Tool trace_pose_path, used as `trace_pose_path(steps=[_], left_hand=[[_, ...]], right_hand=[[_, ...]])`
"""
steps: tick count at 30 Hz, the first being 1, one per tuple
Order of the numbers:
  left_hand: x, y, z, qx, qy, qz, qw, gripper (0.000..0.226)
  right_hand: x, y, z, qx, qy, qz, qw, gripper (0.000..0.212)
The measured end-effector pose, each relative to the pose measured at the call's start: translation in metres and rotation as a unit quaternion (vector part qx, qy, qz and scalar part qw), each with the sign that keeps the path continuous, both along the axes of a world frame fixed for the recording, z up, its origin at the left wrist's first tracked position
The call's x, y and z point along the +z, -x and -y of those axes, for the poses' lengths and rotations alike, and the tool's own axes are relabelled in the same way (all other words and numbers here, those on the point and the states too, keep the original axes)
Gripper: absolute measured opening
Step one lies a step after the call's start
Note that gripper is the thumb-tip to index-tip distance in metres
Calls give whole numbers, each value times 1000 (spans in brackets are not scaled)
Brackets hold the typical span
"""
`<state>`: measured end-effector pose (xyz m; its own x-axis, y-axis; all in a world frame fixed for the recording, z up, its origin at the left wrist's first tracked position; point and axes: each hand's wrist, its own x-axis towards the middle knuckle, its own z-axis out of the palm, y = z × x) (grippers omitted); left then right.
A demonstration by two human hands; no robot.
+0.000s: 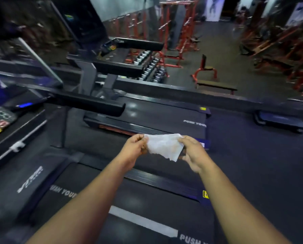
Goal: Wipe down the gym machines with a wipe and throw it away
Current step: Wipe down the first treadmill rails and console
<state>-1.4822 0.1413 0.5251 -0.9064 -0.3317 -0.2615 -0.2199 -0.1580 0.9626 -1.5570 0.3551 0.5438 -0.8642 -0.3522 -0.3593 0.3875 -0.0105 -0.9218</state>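
Left hand [135, 144] and right hand [192, 152] pinch opposite edges of white wipe [163, 145], stretched above treadmill belt [147, 205].

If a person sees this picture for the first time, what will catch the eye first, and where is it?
The eye goes first to the white wipe, stretched in the middle of the view between the left hand and the right hand, each pinching one end. It stands out against the dark treadmill belts below it. After that, the red weight racks at the far top draw attention, though they are blurred.
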Motion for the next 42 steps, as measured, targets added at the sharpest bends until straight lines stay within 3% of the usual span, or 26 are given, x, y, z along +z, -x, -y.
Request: trace_pose_path(steps=[3,5,8,10,19,22,24,26,28,31,33,35,38,42], left_hand=[[30,-4,12,63,-17,2,998,17],[48,-10,25,109,24,-1,994,17],[77,-26,47,185,76,-19,980,10],[90,-39,68,209,96,-33,973,21],[102,-95,183,140,192,-25,971,32],[99,-104,223,156,327,21,932,33],[101,-113,239,171,395,57,901,31],[104,-126,256,194,433,84,876,24],[107,-138,270,223,454,93,857,13],[111,-155,283,299,403,47,864,9],[111,-164,286,363,270,2,892,15],[107,-171,289,386,150,-28,910,29],[100,-174,288,440,73,-40,894,41],[100,-176,271,535,25,18,844,36]], right_hand=[[35,12,21,40,-46,-48,997,10],[50,18,37,46,-68,-93,992,1],[71,19,67,61,-74,-127,987,26],[83,15,91,89,-56,-141,984,28],[96,0,209,212,-52,-164,962,23],[91,2,250,249,-125,-242,929,13],[93,3,271,268,-180,-325,889,8],[98,1,293,285,-217,-400,843,4],[101,-1,311,313,-206,-419,827,6],[100,-4,343,369,-80,-324,868,9],[102,-10,364,375,32,-196,905,14],[105,-18,382,369,93,-88,920,21],[103,-24,411,407,102,5,908,20],[87,-25,440,512,7,5,859,14]])
